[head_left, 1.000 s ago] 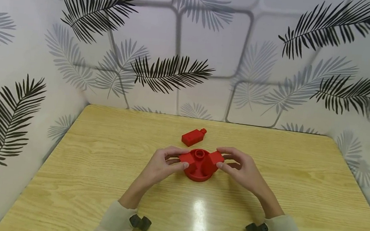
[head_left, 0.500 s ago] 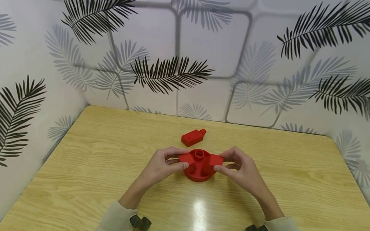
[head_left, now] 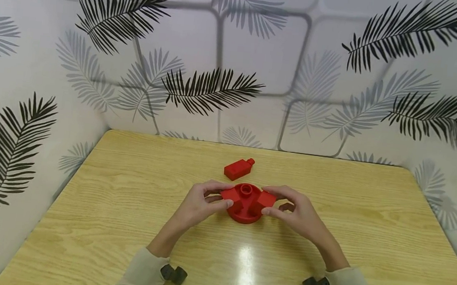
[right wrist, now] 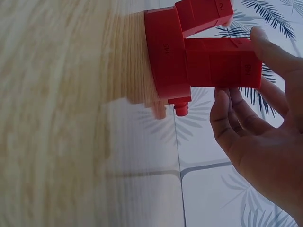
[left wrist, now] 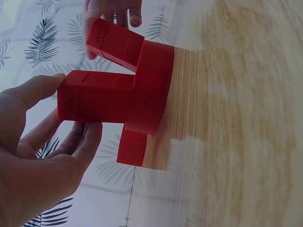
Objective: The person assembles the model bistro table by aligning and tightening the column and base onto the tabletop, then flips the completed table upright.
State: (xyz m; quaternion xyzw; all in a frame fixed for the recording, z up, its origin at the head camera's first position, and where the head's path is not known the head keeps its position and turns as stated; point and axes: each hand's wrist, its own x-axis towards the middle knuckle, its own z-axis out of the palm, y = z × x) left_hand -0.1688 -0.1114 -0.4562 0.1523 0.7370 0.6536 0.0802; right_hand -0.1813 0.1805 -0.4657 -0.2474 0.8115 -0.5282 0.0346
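Observation:
A round red base [head_left: 244, 219] with raised walls and a small ring stands on the table. Two angular red blocks rise from it, leaning apart. On the left one [head_left: 231, 197], my left hand [head_left: 201, 205] pinches the top end between thumb and fingers; the left wrist view shows this block [left wrist: 97, 97] meeting the base. My right hand [head_left: 300, 214] grips the other block [head_left: 265, 201] by its outer end, thumb on the near side. In the right wrist view that block [right wrist: 222, 61] meets the base's rim. How deep either block sits inside is hidden.
Just behind the base, a red block with a round knob [head_left: 237, 170] lies on the wooden table [head_left: 123, 206]. A leaf-patterned wall covering [head_left: 258, 49] rises at the table's back edge and along both sides.
My right hand has shifted its fingers and turned the right block, first one way and then partly back, keeping it at the base. The left hand stays still on its block.

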